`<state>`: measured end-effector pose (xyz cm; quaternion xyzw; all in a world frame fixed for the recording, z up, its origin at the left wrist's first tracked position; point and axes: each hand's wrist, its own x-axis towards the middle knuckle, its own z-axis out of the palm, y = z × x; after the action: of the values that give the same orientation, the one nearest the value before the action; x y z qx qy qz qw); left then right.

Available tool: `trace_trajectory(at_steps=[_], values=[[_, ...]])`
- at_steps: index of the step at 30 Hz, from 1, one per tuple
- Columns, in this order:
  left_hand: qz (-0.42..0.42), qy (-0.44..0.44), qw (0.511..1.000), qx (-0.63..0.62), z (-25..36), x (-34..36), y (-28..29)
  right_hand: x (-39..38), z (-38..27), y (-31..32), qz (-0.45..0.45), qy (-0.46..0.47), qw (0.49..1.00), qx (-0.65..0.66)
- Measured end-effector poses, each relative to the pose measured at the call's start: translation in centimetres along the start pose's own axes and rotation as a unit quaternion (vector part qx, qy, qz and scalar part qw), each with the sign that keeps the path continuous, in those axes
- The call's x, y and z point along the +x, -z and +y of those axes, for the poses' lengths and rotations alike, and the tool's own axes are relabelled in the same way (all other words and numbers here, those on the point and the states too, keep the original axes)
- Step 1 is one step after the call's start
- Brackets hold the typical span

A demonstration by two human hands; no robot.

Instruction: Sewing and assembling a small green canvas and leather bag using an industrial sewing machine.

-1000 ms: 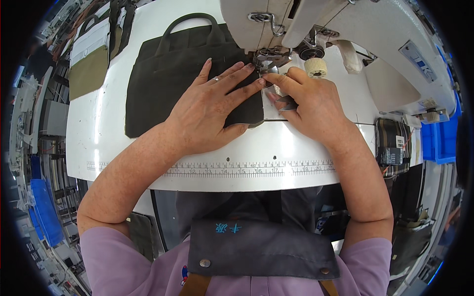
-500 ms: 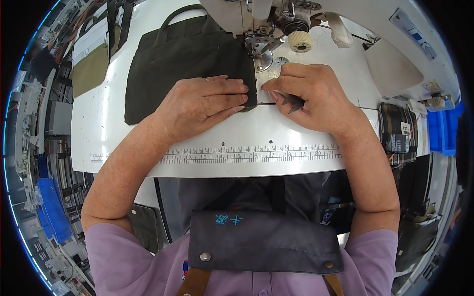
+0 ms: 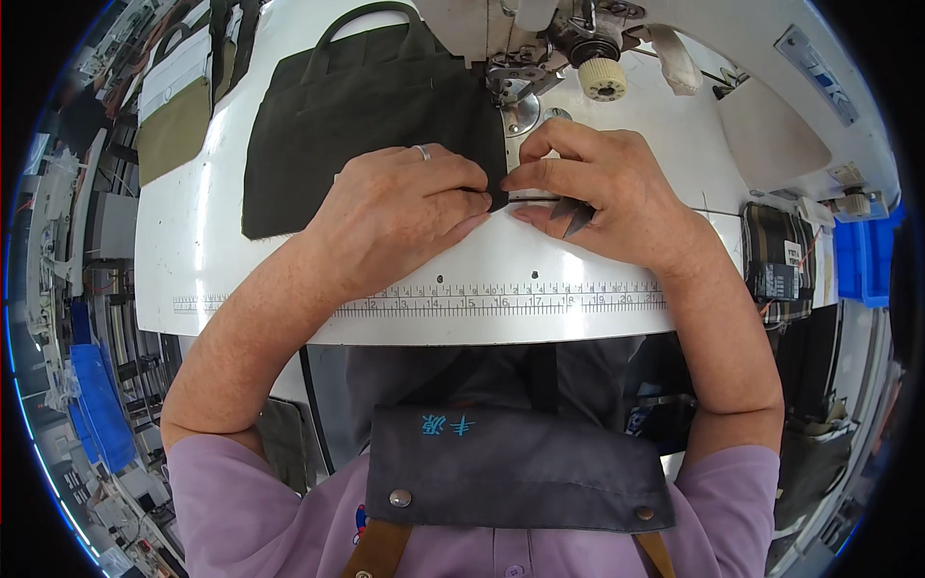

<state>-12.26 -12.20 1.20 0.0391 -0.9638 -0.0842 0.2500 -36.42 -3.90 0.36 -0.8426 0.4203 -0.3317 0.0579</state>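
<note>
White table (image 3: 578, 328): toward its front edge, left hand (image 3: 395, 212) pinches the bag's (image 3: 376, 125) corner; right hand (image 3: 612, 188) grips snips (image 3: 577, 221), whose blades could nick it through a slip.

I see the left hand (image 3: 405, 207) with its fingers curled over the near right corner of a dark green bag piece (image 3: 371, 120), whose loop handle (image 3: 412, 37) points away from the wearer. My view has the right hand (image 3: 612, 183) just beside it, index fingertip at the piece's right edge, with small pointed snips (image 3: 576, 216) tucked in the palm. Beyond both hands I make out the sewing machine (image 3: 805, 82), its presser foot (image 3: 514, 87) near that edge. Along the white table's (image 3: 231, 275) front I see a printed ruler (image 3: 501, 302).
</note>
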Motion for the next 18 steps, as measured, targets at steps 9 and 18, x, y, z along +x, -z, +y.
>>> trace_trajectory(at_steps=[9,18], values=[[0.002,0.139,0.986,-0.088,0.1,0.5,0.1,0.8,-0.4,-0.8,0.031,0.072,0.994,-0.082],[0.010,0.031,0.999,-0.025,-1.0,-0.9,0.0,0.7,-0.3,-1.4,0.066,0.074,0.991,-0.094]])
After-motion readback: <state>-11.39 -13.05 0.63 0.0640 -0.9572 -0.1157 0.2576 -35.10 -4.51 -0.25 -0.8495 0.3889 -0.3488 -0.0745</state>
